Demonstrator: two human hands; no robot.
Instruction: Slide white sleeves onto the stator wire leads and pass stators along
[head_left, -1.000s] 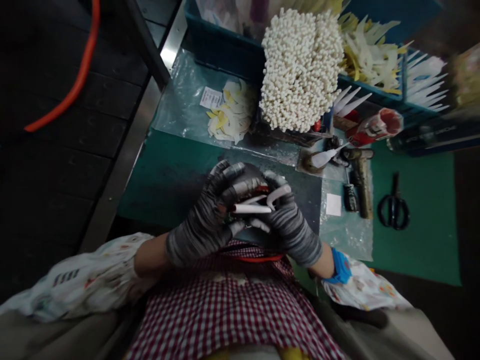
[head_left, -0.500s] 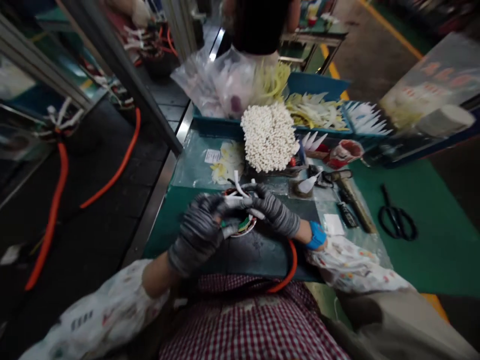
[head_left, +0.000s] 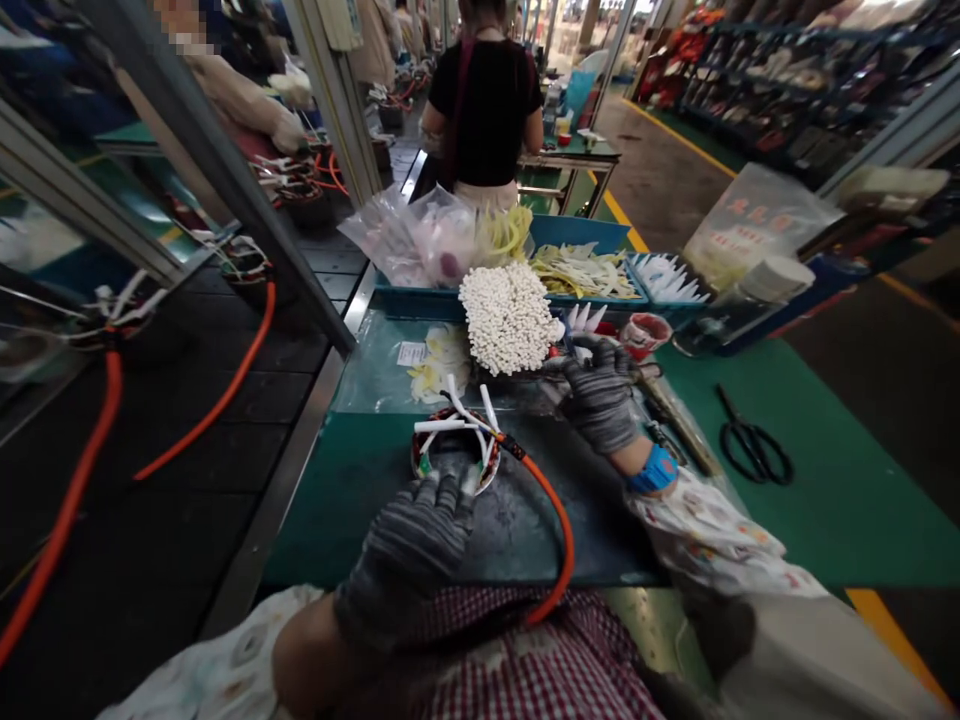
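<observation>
On the dark mat lies a round motor stator point(head_left: 418, 460) with copper windings. White sleeved leads stick up from it, and an orange sleeved cable point(head_left: 559, 510) curves from its right side toward my lap. Gloved in grey, my left hand point(head_left: 420, 535) rests its outstretched fingers on the stator's near rim. My right hand point(head_left: 600, 397), also gloved, reaches over the small tools right of the bundle of white tubes point(head_left: 506, 318). Its fingers look apart and bent downward; their tips are partly hidden, near something small and white.
Blue trays point(head_left: 585, 225) with yellow and white sleeves line the back, beside plastic bags point(head_left: 420, 235). Black scissors point(head_left: 754, 440) and a clear bottle with a white lid point(head_left: 750, 300) are at right. A metal post point(head_left: 225, 150) rises at left. A person point(head_left: 487, 110) stands ahead.
My right hand has left the stator and moved right and up to the tools. My left hand has drawn back to the near rim. The view has tilted upward.
</observation>
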